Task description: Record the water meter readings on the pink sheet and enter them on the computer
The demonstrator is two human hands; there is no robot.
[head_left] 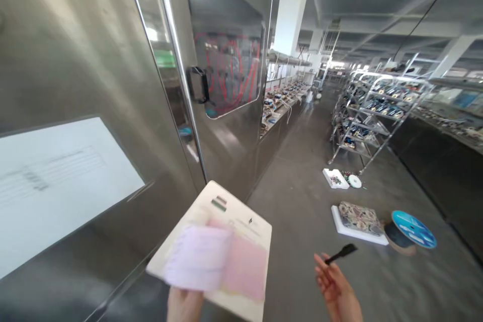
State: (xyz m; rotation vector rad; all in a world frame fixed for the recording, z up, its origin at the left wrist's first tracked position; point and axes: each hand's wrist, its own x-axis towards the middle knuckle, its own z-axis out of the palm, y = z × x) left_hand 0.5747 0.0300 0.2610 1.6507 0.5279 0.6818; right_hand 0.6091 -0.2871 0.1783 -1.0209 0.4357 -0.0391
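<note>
My left hand (184,305) shows at the bottom edge and grips a white clipboard (234,214) from below. Pink and pale purple paper slips (215,261) lie on the board, blurred by motion. My right hand (335,289) is at the lower right, fingers pinched on a small black tool (341,253) that points up and right. Both hands hang in front of a tall stainless steel cabinet (94,60) on my left.
The cabinet has a windowed door (226,75) with a black handle (198,85) and a white notice sheet (56,186). On the grey floor lie white foam trays (358,221), a blue cable reel (411,231) and metal racks (377,110). Workbenches line the aisle.
</note>
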